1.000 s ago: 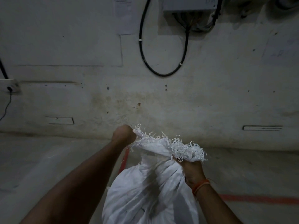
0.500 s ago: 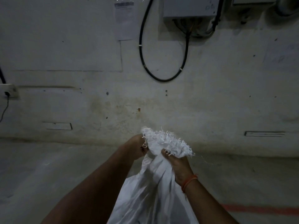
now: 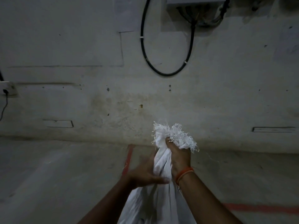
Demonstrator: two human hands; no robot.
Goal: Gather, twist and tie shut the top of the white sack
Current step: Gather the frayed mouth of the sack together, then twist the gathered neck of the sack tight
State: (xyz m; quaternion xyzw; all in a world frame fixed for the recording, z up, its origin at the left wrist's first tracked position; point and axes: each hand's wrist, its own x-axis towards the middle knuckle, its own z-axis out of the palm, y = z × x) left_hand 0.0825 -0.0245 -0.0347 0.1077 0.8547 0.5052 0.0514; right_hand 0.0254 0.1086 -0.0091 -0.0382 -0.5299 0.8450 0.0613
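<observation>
The white sack (image 3: 155, 206) stands on the floor at the bottom centre, its woven cloth drawn up into a narrow neck. The frayed top (image 3: 176, 135) sticks up in a bunch above the neck. My right hand (image 3: 179, 157), with an orange thread at the wrist, is closed in a fist round the gathered neck just under the fray. My left hand (image 3: 145, 172) is blurred and lies lower on the left side of the neck, fingers spread against the cloth; whether it grips is unclear.
A stained concrete wall (image 3: 97, 94) rises close behind the sack. A black cable loop (image 3: 166, 73) hangs from a box above. Red painted lines (image 3: 127, 157) mark the concrete floor (image 3: 48, 175). A socket with a cord (image 3: 5, 91) sits on the wall at far left.
The spread mouth of the sack has been bunched into one neck held by my right hand. My left hand has left the frayed top and dropped lower beside the neck.
</observation>
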